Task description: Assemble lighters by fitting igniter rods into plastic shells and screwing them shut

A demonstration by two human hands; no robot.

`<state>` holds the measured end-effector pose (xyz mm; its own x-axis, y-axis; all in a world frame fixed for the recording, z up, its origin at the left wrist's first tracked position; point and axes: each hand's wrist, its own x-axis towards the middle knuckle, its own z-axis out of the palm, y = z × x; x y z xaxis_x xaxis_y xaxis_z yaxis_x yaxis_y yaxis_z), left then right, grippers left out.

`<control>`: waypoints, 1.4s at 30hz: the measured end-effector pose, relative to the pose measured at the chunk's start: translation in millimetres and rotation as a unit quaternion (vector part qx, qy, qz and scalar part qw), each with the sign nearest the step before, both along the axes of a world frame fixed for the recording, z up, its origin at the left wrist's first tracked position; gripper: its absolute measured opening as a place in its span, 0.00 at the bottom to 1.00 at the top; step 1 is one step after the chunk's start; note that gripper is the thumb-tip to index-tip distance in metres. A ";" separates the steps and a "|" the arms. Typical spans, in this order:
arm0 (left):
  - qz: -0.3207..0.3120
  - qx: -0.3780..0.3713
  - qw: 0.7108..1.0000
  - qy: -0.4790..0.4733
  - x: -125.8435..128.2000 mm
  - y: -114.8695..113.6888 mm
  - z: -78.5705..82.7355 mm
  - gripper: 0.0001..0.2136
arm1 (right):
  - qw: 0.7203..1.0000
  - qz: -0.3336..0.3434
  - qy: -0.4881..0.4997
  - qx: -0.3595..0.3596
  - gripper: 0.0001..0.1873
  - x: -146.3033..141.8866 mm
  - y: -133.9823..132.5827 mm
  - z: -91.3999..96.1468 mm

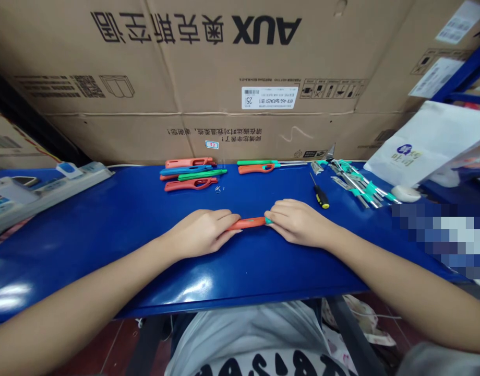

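Between my hands, above the blue table, is an orange long-reach lighter (248, 223) lying sideways. My left hand (203, 230) is closed around its left end. My right hand (297, 222) pinches the other end, where a bit of teal plastic shows; whatever else lies inside these fingers is hidden. Beyond them rests a pile of red, blue and green lighter handles (193, 174). To its right lie an orange lighter (256, 168) and a green one (255, 162) with metal tubes. A black and yellow screwdriver (321, 196) sits beyond my right hand.
Several metal lighter tubes with teal ends (359, 183) are heaped at the back right, beside a white paper bag (431, 141). A power strip (79, 180) lies on the left. A large cardboard panel (208, 73) stands along the back of the blue table (118, 219).
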<state>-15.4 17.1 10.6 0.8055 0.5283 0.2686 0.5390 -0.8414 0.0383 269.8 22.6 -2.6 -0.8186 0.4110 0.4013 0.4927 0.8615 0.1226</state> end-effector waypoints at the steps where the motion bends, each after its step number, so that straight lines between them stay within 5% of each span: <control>1: 0.007 -0.005 1.000 -0.002 0.2 0.8 1.7 0.16 | 0.999 -0.014 0.005 -0.030 0.12 -1.0 0.2 1.5; 5: 0.029 -0.080 0.996 -0.037 -0.3 6.7 9.0 0.17 | 0.980 -0.087 0.013 -0.177 0.09 -0.7 0.4 9.4; 8: 0.017 -0.123 0.988 -0.091 -3.0 13.2 10.9 0.16 | 0.965 -0.141 0.001 -0.221 0.10 5.2 0.1 16.2; 11: 0.008 -0.131 0.982 -0.135 -6.2 19.0 9.5 0.14 | 0.961 -0.164 0.002 -0.220 0.09 12.9 0.2 22.6; 18: -0.015 -0.144 0.979 -0.144 -8.0 22.9 3.6 0.14 | 0.967 -0.105 0.017 -0.231 0.12 20.5 3.3 27.9; 32: -0.045 -0.152 0.982 -0.101 -10.1 18.5 -8.2 0.10 | 0.980 -0.088 -0.049 -0.172 0.16 16.8 3.7 4.5; 42: 0.011 -0.130 0.989 -0.076 -2.6 16.0 -0.3 0.15 | 0.967 -0.135 -0.057 -0.209 0.10 13.5 0.8 29.8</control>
<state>-18.0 33.0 10.3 0.7540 0.6119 0.2388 0.5280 -0.7809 0.3339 283.4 23.4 27.2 -0.6875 0.7230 0.0677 0.7108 0.6891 -0.1409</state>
